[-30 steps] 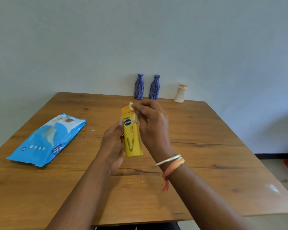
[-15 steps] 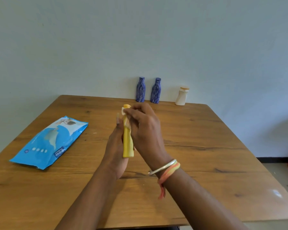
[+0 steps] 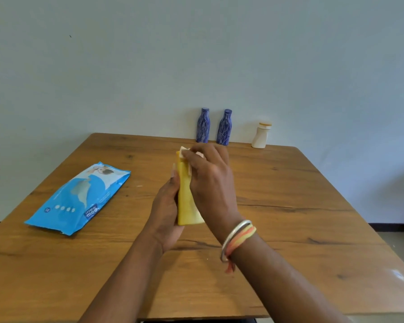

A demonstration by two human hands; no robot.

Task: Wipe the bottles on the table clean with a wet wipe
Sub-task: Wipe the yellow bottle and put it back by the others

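My left hand (image 3: 167,213) grips a yellow bottle (image 3: 186,203) from the left, holding it upright above the middle of the wooden table (image 3: 301,217). My right hand (image 3: 211,183) presses a white wet wipe (image 3: 184,150) against the bottle's top and right side; most of the wipe is hidden under the fingers. Two blue patterned bottles (image 3: 203,125) (image 3: 224,127) and a small white bottle (image 3: 261,135) stand at the table's far edge by the wall.
A blue pack of wet wipes (image 3: 79,198) lies flat on the left part of the table. A pale wall rises right behind the far edge. The floor shows past the right edge.
The yellow bottle has been turned in my left hand, so its label no longer faces me. My right hand with the wipe stays at the bottle's top and upper side.
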